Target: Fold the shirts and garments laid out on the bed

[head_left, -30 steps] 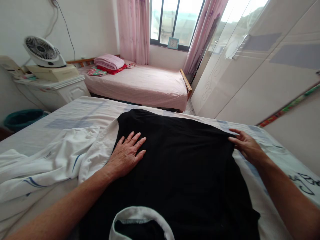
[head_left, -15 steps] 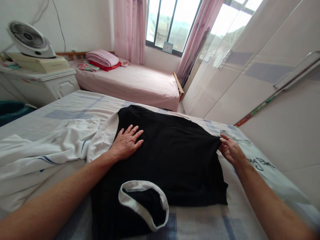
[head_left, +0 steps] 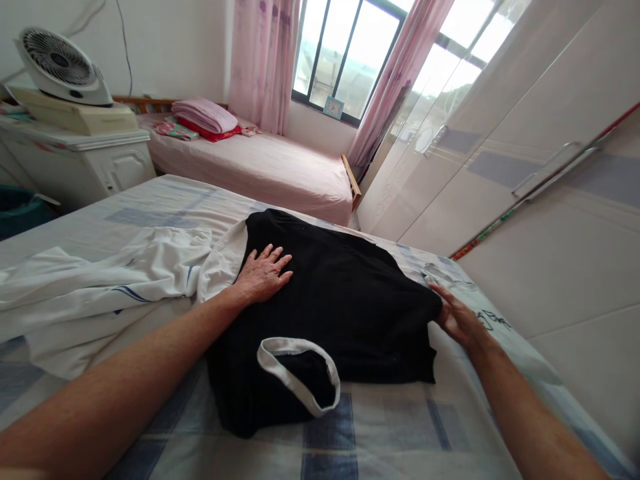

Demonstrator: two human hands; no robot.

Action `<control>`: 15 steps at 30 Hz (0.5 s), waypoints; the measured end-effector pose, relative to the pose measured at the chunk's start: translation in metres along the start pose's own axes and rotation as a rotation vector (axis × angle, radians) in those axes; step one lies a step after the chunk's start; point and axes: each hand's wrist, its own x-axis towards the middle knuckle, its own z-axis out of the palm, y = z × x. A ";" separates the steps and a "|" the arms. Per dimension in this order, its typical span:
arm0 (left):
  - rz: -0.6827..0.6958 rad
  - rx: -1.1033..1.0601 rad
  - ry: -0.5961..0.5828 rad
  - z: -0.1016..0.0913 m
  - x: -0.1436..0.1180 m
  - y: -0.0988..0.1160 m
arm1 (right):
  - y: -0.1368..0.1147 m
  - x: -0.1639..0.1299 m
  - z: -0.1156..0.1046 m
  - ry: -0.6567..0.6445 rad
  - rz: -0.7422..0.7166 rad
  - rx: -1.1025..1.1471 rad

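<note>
A black shirt (head_left: 340,287) with a white neckband (head_left: 300,343) lies spread on the bed, its neckband toward me. My left hand (head_left: 263,273) rests flat on its left part, fingers spread. At the right edge, my right hand (head_left: 455,317) holds the fabric; some of its fingers are hidden at the cloth's edge. To the left lies a rumpled white garment (head_left: 150,267) with dark blue lines, touching the black shirt.
The bed has a white and blue checked sheet (head_left: 390,433). A pale green item with black lettering (head_left: 495,320) lies on the right. Beyond are a pink bed (head_left: 280,167), a fan (head_left: 63,67) on a cabinet (head_left: 125,167), and glossy wardrobe doors (head_left: 500,167).
My right hand has moved slightly inward and down along the shirt's right edge, which now bulges over the fingers. My left hand stays flat on the fabric. The view has shifted a little.
</note>
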 end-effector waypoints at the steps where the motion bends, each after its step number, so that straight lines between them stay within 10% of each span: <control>1: -0.001 -0.001 -0.003 -0.001 0.000 0.000 | 0.002 -0.006 0.001 -0.043 0.021 -0.034; 4: 0.000 0.000 -0.005 -0.003 0.000 0.001 | 0.009 -0.021 0.004 -0.154 0.007 -0.129; 10: 0.012 -0.006 0.002 0.000 0.000 -0.001 | 0.009 -0.035 -0.004 0.034 -0.087 -0.051; 15: 0.012 0.000 -0.003 0.001 0.002 -0.002 | 0.015 -0.064 0.008 -0.159 -0.013 -0.119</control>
